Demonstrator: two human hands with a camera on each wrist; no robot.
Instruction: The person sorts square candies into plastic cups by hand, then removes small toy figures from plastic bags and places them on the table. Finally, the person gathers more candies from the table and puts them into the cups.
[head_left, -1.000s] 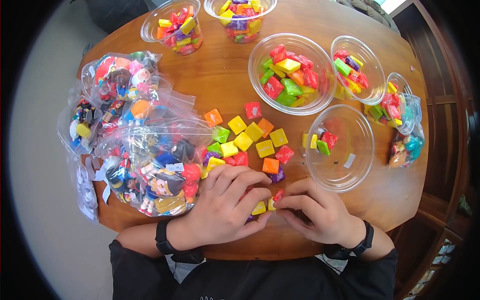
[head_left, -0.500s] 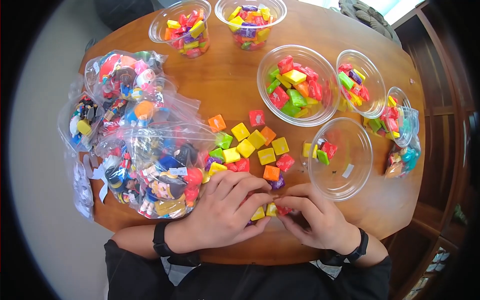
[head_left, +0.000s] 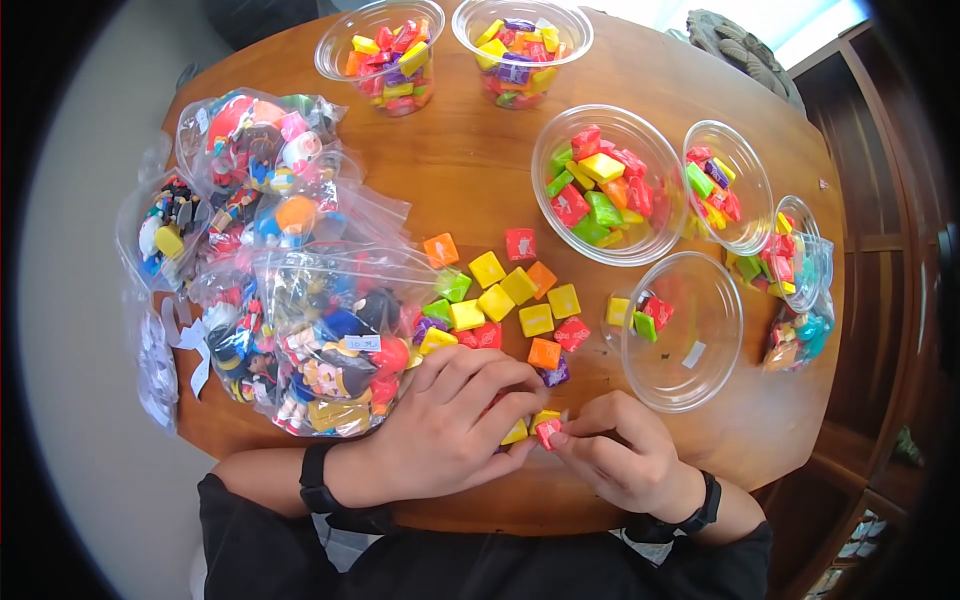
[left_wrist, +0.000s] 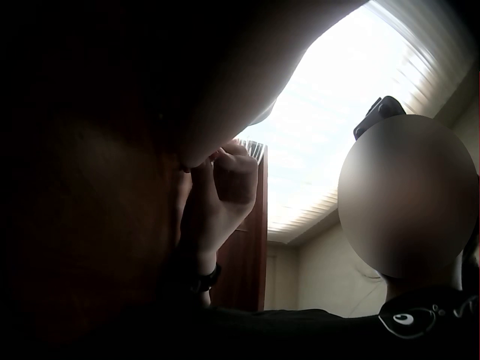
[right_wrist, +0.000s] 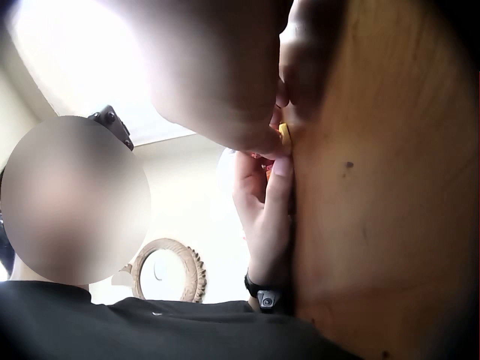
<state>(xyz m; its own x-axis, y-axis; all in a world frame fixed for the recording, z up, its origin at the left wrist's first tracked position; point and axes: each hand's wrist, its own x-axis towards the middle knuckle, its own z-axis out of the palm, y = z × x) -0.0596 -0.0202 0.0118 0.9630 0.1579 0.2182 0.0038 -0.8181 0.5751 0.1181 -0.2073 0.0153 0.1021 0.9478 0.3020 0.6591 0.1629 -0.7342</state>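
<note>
My left hand (head_left: 445, 428) curls low over the table around several small wrapped squares, a yellow one (head_left: 514, 433) showing by its fingertips. In the right wrist view, that left hand (right_wrist: 262, 206) has its thumb and fingers around red and orange pieces. Thumb and fingertips of my right hand (head_left: 628, 455) pinch a red square (head_left: 547, 431), against a yellow piece (head_left: 545, 415). Loose squares in yellow, orange, red, green and purple lie beyond the hands, among them an orange one (head_left: 544, 353). Much of what the left hand covers is hidden.
Bags of figurines (head_left: 330, 340) stand left of the left hand. A clear tub (head_left: 690, 375) holding a few squares lies tilted on the right. Fuller tubs, one large (head_left: 606, 250), stand behind it and at the table's far edge (head_left: 640, 35).
The right hand has drawn slightly toward the body, and its red square now shows in front of the yellow piece. The left hand keeps its curl. The head view has shifted a little.
</note>
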